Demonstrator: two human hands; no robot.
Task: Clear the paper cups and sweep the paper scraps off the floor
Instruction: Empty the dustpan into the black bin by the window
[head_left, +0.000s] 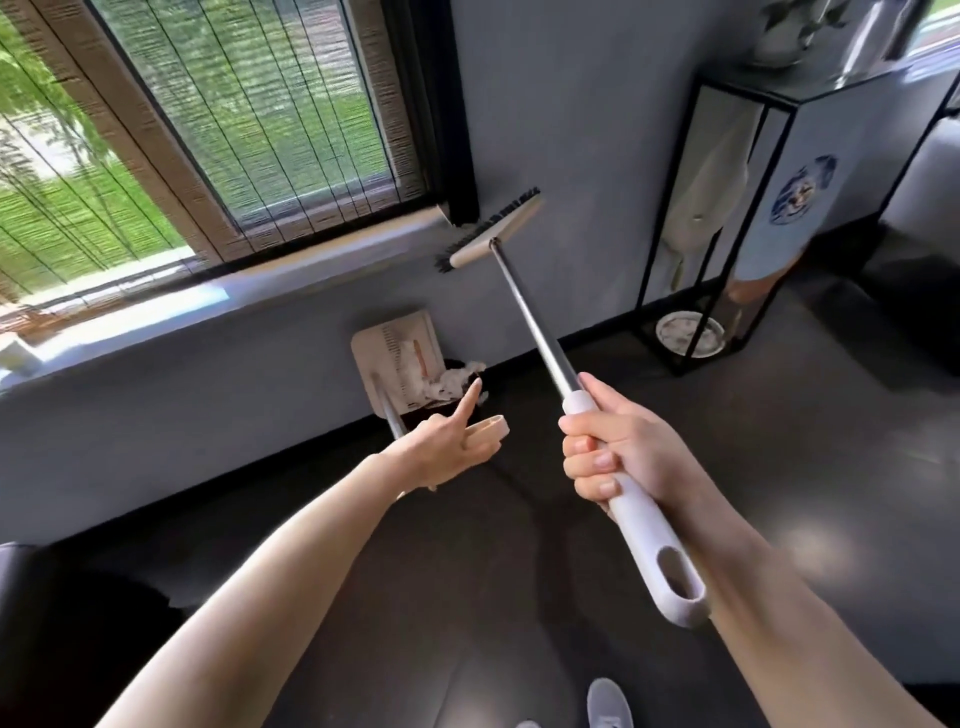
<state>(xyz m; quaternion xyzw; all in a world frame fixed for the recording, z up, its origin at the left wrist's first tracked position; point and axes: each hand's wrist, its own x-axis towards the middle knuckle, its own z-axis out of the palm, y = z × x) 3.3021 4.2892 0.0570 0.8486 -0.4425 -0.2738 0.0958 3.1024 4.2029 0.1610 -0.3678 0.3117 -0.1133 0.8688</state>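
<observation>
My right hand (613, 452) grips the white handle of a broom (535, 322). Its metal pole slants up and away, and the brush head (491, 228) hangs in the air by the window's lower corner. My left hand (447, 447) holds the beige handle end of a dustpan (395, 348), with the index finger pointing out. The beige pan is tipped up against the wall. White paper scraps (457, 382) lie at the pan's lower edge, over a dark bin (415, 408) that is mostly hidden. No paper cups are in view.
A black metal-frame stand (727, 208) stands against the wall at the right, with a plate (688, 332) on its base. A windowsill (208, 296) runs along the left wall. The floor (675, 415) is dark and glossy. A dark seat (62, 623) sits at lower left, my shoe (608, 701) at the bottom.
</observation>
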